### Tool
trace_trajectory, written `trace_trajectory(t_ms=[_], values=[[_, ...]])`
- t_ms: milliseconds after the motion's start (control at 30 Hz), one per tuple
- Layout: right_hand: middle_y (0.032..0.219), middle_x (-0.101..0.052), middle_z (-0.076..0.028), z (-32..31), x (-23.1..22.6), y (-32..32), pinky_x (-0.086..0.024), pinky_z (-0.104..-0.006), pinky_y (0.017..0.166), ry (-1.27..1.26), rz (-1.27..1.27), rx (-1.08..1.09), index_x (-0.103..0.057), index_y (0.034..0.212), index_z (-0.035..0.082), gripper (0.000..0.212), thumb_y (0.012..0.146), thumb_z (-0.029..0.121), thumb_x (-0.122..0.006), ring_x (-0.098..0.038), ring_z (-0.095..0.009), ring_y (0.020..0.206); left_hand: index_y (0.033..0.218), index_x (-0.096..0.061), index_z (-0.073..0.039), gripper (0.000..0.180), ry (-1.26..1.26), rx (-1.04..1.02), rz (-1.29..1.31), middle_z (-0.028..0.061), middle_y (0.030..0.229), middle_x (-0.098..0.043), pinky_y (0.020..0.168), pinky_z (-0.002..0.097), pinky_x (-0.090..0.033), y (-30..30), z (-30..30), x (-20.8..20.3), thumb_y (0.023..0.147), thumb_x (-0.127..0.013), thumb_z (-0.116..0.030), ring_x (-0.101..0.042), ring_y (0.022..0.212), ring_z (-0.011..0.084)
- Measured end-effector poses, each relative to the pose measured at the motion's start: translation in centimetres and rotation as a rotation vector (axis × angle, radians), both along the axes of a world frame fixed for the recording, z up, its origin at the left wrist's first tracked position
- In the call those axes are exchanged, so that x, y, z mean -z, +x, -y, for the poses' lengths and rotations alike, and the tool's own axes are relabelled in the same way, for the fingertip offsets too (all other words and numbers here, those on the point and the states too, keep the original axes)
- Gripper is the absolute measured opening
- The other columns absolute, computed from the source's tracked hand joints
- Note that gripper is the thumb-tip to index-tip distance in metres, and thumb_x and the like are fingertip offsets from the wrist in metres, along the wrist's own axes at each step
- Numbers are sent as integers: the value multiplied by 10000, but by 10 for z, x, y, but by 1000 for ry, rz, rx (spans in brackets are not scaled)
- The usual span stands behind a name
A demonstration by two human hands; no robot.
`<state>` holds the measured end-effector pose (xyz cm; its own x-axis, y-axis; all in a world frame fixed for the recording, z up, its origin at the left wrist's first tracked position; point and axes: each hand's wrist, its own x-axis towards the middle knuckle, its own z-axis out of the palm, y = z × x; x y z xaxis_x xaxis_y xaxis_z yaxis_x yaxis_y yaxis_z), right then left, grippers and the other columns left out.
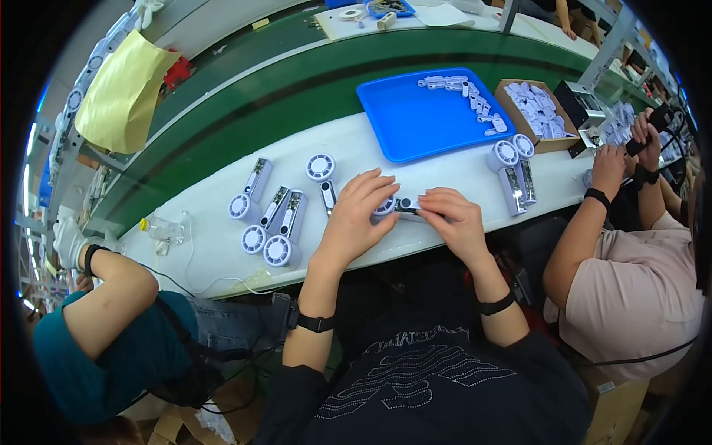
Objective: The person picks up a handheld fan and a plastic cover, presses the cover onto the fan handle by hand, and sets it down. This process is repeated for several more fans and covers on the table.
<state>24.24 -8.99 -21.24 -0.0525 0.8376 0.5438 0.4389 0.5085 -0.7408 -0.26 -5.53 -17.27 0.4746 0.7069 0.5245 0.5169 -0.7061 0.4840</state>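
A pale lavender plastic handheld fan [385, 205], round-headed, with a dark circuit board [404, 204] exposed on its handle, is held near the near edge of the white tabletop [452, 174]. Its head is gripped by the left hand [351, 220], thumb and fingers curved part-way round it; its handle is pinched by the right hand [458, 222], thumb and fingertips nearly closed. Support by the tabletop cannot be told. One similar fan [320, 167] is laid just beyond the left hand, partly covered by it. Three open-handled fans [278, 251] are grouped toward the tabletop's left end; two paired fans [506, 154] are placed right of the right hand. A rectangular blue plastic tray [426, 122] is set along the far edge, small lavender parts [475, 96] strung around its far right corner; right of it, a brown cardboard box [558, 144] is filled with similar parts.
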Motion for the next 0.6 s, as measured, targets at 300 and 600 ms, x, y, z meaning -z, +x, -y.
trace_trajectory(t_ms=[300, 600], values=[[1086, -845, -136, 1, -3, -6, -642, -384, 937, -40, 47, -28, -855, 1047, -3, 164, 883, 2, -862, -804, -303, 1067, 1173, -822, -49, 276, -129, 152, 21, 55, 1215, -817, 1093, 420, -567, 3, -18, 14, 910, -857, -125, -676, 1347, 327], [1134, -844, -158, 9, 2, -20, -637, -391, 997, -129, -98, 61, -855, 1082, -16, 192, 890, -31, -851, -807, -311, 1124, 1061, -852, -21, 214, -226, 151, 70, 84, 1115, -842, 996, 404, -614, 5, -21, 7, 860, -888, -84, -740, 1226, 304]])
